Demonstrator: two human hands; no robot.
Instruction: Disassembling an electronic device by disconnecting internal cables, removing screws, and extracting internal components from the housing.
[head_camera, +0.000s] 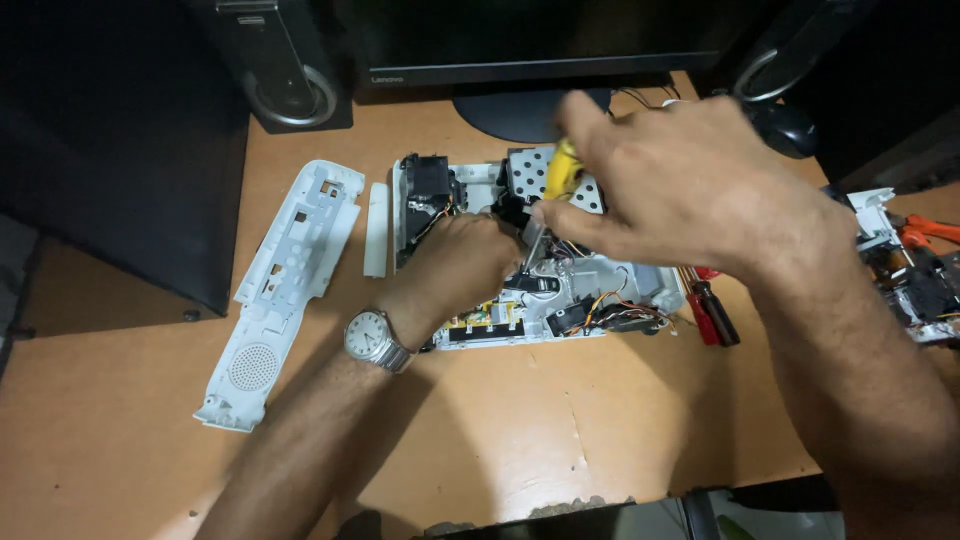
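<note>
White plastic, opened up: the device (540, 290) lies with its cover off in the middle of the tabletop (500, 430), black parts, a small board and coloured wires showing inside. The right hand (690, 190) is closed round a screwdriver (558, 172) with a yellow handle, fingers wrapped tight, the shaft slanting down into the device near its centre. I cannot see whether the tip sits in a screw. The left hand (465, 262) rests on the device just left of the shaft, fingers curled down onto the inner parts; whether they pinch anything I cannot tell. A watch (372, 338) is on that wrist.

To my eye the step in hand is working a screw inside the device, one hand steadying while the other drives. The move from here calls for keeping the shaft upright on the screw head and the device held still, with care for the thin wires close by.

Left of the device lie a narrow white strip (376, 230) and, further left, the long white cover (285, 285). Right of the device are red-handled tools (712, 312), and beyond them another dismantled unit (915, 285). Behind the device stands a monitor (520, 50), with a speaker (285, 75) to its left.
</note>
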